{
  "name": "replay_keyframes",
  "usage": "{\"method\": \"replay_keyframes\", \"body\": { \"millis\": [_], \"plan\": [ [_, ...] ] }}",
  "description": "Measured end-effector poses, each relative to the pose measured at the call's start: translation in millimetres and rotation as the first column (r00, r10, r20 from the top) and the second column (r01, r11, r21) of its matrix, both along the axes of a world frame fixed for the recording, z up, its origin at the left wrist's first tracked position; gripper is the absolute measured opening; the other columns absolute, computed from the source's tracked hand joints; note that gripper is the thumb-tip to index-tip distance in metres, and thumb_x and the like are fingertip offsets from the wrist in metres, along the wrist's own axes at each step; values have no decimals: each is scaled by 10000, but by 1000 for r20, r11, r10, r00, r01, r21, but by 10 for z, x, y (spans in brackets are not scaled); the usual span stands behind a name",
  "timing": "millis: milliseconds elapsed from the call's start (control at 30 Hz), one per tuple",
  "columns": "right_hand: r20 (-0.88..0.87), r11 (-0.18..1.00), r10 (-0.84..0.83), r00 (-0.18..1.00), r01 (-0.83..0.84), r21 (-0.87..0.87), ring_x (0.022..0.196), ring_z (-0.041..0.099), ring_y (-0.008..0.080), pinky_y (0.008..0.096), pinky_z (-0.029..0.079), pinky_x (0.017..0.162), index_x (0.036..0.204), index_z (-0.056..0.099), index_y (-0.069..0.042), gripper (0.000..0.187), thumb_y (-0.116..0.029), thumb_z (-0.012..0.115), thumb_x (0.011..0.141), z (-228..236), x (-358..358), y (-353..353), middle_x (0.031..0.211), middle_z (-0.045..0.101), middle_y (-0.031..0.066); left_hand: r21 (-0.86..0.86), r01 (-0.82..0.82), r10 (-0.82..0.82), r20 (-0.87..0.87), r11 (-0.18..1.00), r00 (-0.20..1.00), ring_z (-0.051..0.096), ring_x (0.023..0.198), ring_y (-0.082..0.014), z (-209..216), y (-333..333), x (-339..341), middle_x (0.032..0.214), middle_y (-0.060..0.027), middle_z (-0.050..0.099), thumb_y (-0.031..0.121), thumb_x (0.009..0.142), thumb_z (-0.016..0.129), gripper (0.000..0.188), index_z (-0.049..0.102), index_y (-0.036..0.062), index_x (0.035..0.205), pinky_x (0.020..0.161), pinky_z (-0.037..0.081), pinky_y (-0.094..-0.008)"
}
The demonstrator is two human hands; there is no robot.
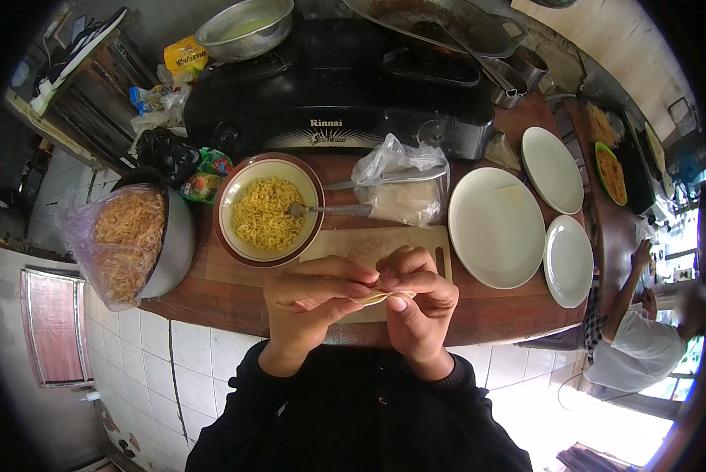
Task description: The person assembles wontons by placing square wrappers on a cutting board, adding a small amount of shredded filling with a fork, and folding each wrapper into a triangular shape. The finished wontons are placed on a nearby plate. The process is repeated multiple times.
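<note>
Both my hands are raised over the near edge of the wooden counter, fingertips together. My left hand [309, 300] and my right hand [422, 308] pinch the two ends of a small, pale folded dough wrapper [378, 297]; the fingers hide much of it, and any filling. Behind them lies a light wooden cutting board [339, 242]. A brown-rimmed cream bowl [307, 175] of yellow noodles [262, 211] stands to its left, with a fork [343, 210] resting in it. Beyond the board, a clear plastic bag [404, 200] holds pale flat sheets, with a metal utensil [420, 175] across it.
A large white plate [496, 236] bearing a pale scrap and two smaller plates [553, 169] [569, 259] stand right. A black stove [337, 94] with pans lies behind. Bagged shredded food [125, 236] sits in a pot at left. Another person [644, 346] works far right.
</note>
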State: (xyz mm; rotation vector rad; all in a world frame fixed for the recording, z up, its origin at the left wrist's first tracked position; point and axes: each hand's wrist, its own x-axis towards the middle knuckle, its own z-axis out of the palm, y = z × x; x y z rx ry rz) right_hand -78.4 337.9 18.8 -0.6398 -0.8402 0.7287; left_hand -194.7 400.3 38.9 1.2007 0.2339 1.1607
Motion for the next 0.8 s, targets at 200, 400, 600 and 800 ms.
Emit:
{"method": "replay_keyframes", "body": {
  "millis": [200,400,600,800],
  "plan": [
    [20,997,-12,1000,10,80,767,474,169,293,381,688,878,681,5,136,-21,693,745,-28,13,25,812,534,50,51,-16,16,-15,999,1000,639,827,-229,32,2,8,899,-182,637,-56,710,677,98,660,-71,805,735,528,-290],
    [69,996,-72,995,69,50,754,469,168,296,378,676,880,686,2,146,-30,698,739,-36,18,5,796,534,46,99,-25,28,-30,995,999,636,834,-227,53,0,27,902,-177,637,-58,707,690,140,659,-66,843,726,527,-288],
    [66,994,-106,992,104,21,754,469,156,281,382,670,882,686,8,154,-20,703,731,-43,-12,-15,791,534,43,212,-71,94,-98,975,991,632,826,-219,66,11,24,910,-168,634,-63,720,680,130,658,-65,848,708,521,-284],
    [21,998,-66,998,66,-22,791,496,155,272,402,695,885,683,8,157,2,701,729,-13,-43,-55,840,547,56,187,-60,74,-67,980,995,616,800,-197,71,-5,42,902,-150,620,-57,719,683,128,663,-53,846,697,501,-268]
  ]
}}
